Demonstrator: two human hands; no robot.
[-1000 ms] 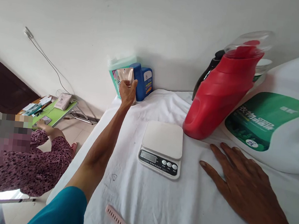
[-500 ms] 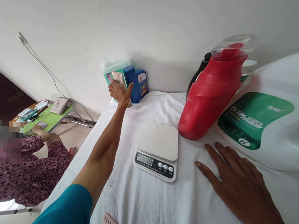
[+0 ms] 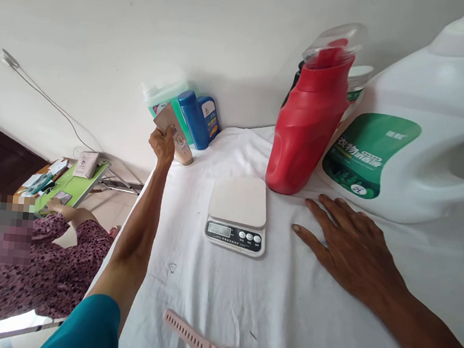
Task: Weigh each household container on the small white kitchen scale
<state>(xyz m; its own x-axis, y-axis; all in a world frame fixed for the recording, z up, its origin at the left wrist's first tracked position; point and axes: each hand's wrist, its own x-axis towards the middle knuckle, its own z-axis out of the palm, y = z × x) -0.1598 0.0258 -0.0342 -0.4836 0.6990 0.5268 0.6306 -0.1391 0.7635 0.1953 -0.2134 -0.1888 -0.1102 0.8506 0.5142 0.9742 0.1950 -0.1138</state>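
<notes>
Two hands of mine are out over a bench draped in a rumpled white cloth, pushed against a plain white wall. At the far left of it my left hand has its fingers clamped on a beige tube. That tube is matte tan with small print on its face and a flat crimped end; its cap end rests down on the cloth, and its long axis leans, the crimped end tipping up and to the left. Just behind it stand a green bottle and two blue bottles. My right hand lies flat on the cloth, fingers spread apart, holding nothing, near a red jug and a big white jug. Between my arms sits a white scale. At the near edge lies a pink watch. Off to the left, lower down, another person in a patterned sleeve reaches toward a green table.
</notes>
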